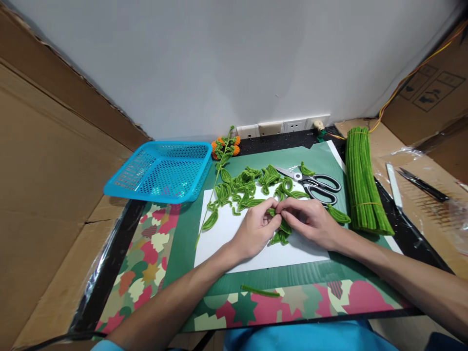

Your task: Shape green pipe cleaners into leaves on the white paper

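My left hand (pixel 258 229) and my right hand (pixel 310 222) meet over a white sheet (pixel 226 253), fingertips pinched together on a green fuzzy leaf piece (pixel 287 226). The fingers partly hide what they grip. Beyond them lies a pile of curled green fuzzy leaves (pixel 243 183). Scissors with black and grey handles (pixel 323 190) rest to the pile's right. A long green stem (pixel 215 192) with leaves and orange flowers (pixel 234 146) lies left of the pile. A short green strip (pixel 260 291) is near the front edge.
A blue perforated basket (pixel 171 195) stands at the left. On the right is a thick bundle of green fuzzy stems (pixel 365 185), with black tweezers (pixel 424 185) and a white tool (pixel 394 187) beyond. Wall sockets (pixel 294 126) and a cable are at the back.
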Demonstrator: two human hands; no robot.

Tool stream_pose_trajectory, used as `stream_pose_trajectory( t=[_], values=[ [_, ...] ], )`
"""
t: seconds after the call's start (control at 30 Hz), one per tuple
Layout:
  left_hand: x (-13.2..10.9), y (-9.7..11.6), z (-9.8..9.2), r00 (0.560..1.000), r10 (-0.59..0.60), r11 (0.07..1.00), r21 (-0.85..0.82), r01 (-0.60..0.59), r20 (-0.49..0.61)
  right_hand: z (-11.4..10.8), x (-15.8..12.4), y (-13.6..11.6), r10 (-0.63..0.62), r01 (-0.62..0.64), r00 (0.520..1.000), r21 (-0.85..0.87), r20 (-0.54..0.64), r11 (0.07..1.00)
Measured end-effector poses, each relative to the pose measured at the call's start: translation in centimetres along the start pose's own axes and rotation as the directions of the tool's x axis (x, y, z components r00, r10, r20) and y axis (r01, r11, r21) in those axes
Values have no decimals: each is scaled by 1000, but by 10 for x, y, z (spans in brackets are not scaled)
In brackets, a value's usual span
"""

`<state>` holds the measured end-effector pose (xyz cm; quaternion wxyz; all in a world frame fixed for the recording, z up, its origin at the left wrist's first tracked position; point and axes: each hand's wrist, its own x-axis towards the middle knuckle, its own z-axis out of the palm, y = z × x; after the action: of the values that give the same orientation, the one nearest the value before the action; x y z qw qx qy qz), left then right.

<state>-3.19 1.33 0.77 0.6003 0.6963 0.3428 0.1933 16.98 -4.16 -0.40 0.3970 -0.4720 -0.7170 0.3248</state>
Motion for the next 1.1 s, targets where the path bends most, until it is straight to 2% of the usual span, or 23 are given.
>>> stream_pose_trajectory(
  t=[1.1],
  values=[
    [0,2,0,1000,-6,1000,-3,6,-1,-1,0,-1,-4,4,1000,-3,3,1000]
  ],
)
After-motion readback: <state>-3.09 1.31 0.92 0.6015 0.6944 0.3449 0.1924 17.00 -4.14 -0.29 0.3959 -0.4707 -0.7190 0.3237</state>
